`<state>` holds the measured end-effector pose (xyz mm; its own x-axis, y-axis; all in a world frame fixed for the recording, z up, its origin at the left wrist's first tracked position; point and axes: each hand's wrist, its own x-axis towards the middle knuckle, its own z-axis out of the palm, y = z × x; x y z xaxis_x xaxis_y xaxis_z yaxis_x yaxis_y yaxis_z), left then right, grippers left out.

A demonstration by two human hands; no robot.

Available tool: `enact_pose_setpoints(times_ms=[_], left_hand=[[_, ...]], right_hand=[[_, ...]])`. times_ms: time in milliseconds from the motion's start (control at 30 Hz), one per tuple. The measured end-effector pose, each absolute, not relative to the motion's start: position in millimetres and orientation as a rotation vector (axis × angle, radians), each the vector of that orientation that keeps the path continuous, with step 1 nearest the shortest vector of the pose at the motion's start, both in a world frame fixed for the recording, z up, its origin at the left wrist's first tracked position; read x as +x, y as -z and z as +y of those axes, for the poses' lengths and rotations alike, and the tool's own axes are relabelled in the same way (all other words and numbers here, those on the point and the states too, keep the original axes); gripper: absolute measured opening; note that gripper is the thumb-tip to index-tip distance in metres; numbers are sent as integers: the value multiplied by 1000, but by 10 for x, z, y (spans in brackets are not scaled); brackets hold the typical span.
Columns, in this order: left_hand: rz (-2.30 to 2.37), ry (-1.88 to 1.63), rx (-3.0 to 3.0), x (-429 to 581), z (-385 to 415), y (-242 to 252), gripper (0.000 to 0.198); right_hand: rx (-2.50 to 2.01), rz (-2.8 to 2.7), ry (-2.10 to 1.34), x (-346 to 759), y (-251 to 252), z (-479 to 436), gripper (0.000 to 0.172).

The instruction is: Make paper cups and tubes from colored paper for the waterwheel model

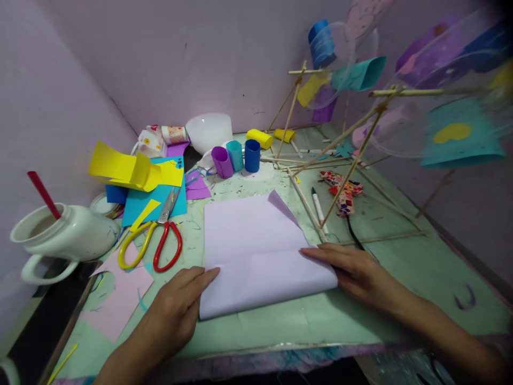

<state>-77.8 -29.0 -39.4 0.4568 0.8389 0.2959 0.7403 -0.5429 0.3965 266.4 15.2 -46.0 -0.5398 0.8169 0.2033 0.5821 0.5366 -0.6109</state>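
Head view: both hands' fingers (208, 274) press folded lilac paper (256, 251) flat.

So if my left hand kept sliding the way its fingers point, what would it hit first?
The folded lilac paper: the left hand has its fingers right at the paper's left edge. Past the sheet, the line seems to head for the wooden sticks, though depth is hard to judge.

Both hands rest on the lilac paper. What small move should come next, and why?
Probably slide the right hand leftward along the crease of the lilac paper to flatten it: the lower flap looks folded over but not flat, and the left hand pins the left edge.
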Motion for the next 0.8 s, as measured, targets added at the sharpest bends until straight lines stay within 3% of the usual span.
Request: enact_pose_setpoints(times_ms=[167,500,800], left_hand=[[1359,-826,2475,-770,-284,457,43],[1387,-910,2190,-738,-228,379,33],[1676,-652,1571,-588,-98,174,24]], right_hand=[[-1074,-2205,-688,2639,460,165,32],[-1261,-2061,-884,2588,504,166,29],[-1506,-1750,-1146,2483,489,245,21]])
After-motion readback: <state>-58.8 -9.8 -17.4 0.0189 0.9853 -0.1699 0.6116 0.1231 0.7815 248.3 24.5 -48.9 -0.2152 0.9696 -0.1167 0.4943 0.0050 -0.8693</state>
